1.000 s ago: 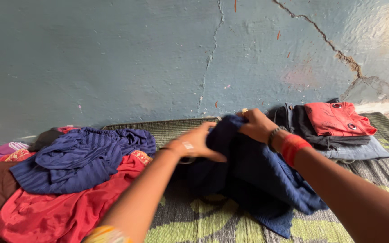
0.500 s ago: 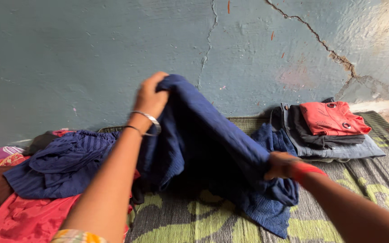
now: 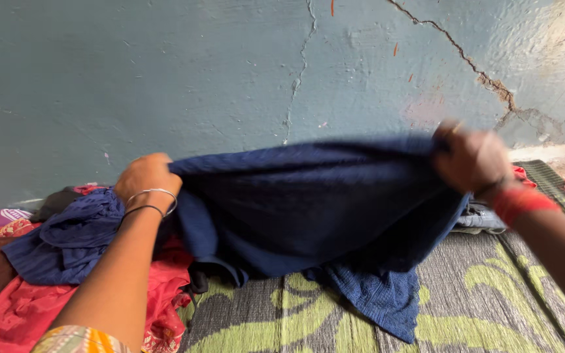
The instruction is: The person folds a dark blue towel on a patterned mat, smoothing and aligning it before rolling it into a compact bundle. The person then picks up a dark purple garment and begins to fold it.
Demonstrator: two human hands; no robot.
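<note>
A dark blue garment [image 3: 315, 209] is stretched wide in the air in front of me, its lower end trailing on the mat. My left hand [image 3: 146, 176], with thin bangles on the wrist, grips its left top corner. My right hand [image 3: 472, 158], with a red band on the wrist, grips the right top corner, and is blurred by motion. The cloth hangs between the two hands above the green and grey patterned mat [image 3: 492, 294].
A heap of loose clothes lies at the left: a blue striped garment [image 3: 67, 238] over red cloth [image 3: 27, 307]. Folded clothes [image 3: 485, 219] sit behind my right arm. A cracked blue-grey wall [image 3: 263, 78] stands close behind.
Both hands took the dark blue garment from the mat, lifted it, then moved apart, spreading it wide between them. My right hand rose from low on the cloth to the top right.
</note>
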